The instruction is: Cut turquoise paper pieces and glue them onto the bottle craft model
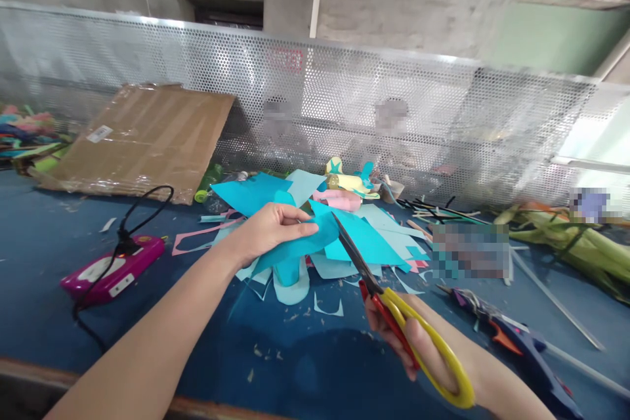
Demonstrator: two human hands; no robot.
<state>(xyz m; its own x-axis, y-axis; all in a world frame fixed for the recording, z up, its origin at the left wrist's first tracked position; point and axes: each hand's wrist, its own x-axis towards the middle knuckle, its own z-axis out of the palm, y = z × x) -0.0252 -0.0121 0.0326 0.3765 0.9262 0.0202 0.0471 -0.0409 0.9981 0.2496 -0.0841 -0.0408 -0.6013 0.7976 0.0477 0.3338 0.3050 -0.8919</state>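
My left hand (pixel 268 233) pinches a turquoise sheet of craft paper (pixel 322 226) between thumb and fingers, above a heap of cut paper. In my right hand (pixel 394 335) is a pair of scissors (pixel 364 269) with yellow and red handles. Their dark blades point up and left, with the tips at the right edge of the held paper. Whether the blades are parted there is hard to see. Below and behind lie more turquoise sheets (pixel 258 193), pale blue scraps (pixel 290 292) and pink pieces (pixel 339 200).
A purple power strip (pixel 115 269) with a black cord lies left. On the right are a blue glue gun (pixel 516 335), a clear glue stick (pixel 561 302) and green husk-like material (pixel 571 243). Cardboard (pixel 147 138) leans against the perforated metal screen (pixel 354 98) at the back.
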